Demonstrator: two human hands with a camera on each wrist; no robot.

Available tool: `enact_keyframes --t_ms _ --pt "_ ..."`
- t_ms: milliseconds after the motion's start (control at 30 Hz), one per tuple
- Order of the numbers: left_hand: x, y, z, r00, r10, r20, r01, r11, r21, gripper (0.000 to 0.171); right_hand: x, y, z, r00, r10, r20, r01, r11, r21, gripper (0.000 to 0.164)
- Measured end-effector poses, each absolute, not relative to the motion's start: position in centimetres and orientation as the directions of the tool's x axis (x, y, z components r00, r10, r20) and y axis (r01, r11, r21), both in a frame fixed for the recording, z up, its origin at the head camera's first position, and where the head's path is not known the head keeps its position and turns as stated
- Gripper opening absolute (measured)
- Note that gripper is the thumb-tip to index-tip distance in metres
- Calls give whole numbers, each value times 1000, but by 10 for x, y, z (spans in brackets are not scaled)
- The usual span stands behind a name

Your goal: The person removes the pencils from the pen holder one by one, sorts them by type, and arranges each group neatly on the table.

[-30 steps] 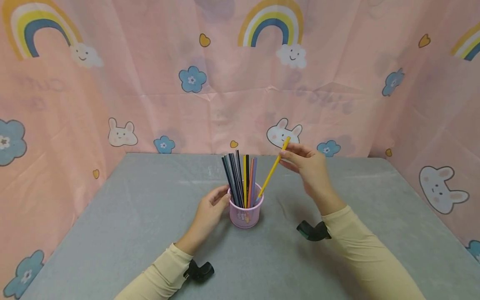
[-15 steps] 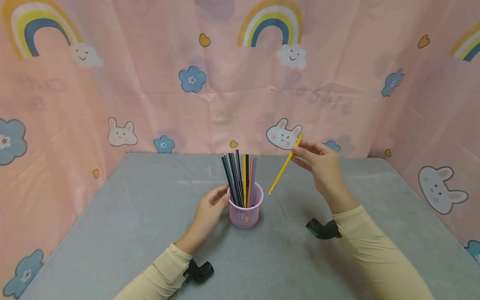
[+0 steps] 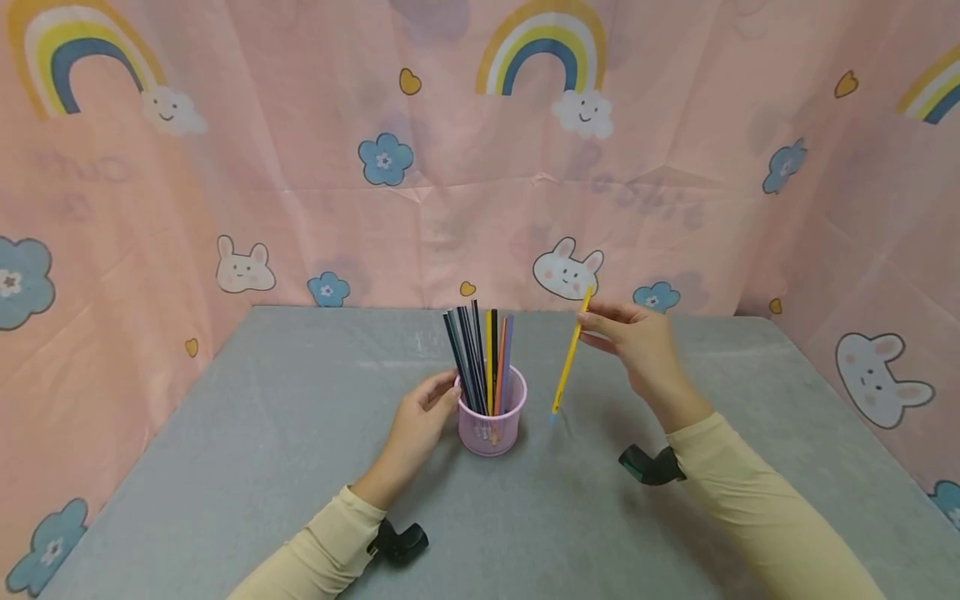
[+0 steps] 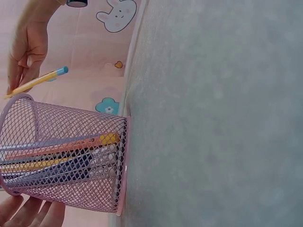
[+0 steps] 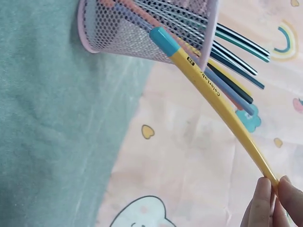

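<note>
A pink mesh pencil cup [image 3: 489, 435] stands upright on the grey table, holding several pencils [image 3: 471, 358] in dark, yellow, orange and purple. My left hand [image 3: 416, 425] holds the cup by its left side near the rim, and its fingertips [image 4: 54, 213] show against the mesh in the left wrist view. To the right of the cup, my right hand [image 3: 637, 342] pinches a yellow pencil [image 3: 572, 358] near its upper end, between thumb and fingers. The pencil's blue end [image 5: 163, 40] points down, apart from the cup. It hangs nearly upright with a slight tilt.
A grey cloth [image 3: 262, 450] covers the table. Behind it and at the sides hangs a pink curtain [image 3: 300, 108] printed with rainbows, rabbits and flowers. Black wrist cameras [image 3: 651, 465] sit under both sleeves.
My right hand has drawn the yellow pencil out of the cup to the right, then lowered it and turned it more upright. The left hand and cup have stayed put.
</note>
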State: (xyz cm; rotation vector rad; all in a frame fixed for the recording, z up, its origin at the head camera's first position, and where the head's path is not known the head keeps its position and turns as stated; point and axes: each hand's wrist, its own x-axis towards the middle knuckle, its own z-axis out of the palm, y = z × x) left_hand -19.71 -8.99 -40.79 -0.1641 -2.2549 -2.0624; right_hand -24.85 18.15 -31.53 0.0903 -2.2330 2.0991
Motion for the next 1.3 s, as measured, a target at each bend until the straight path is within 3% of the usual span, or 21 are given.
enact_keyframes --t_ms 167,800,1300 --pt "-197 -90 -409 -990 26 135 137 85 987 40 -250 180 -320 -997 -25 75 -78 147 -986 46" --pt "-197 -90 -409 -988 29 149 151 94 984 40 -274 178 -340 -987 -50 -155 137 260 -956 42" --pt "-198 -90 -411 -988 31 153 155 97 983 39 -289 173 -365 -961 -85 -262 227 296 -928 40"
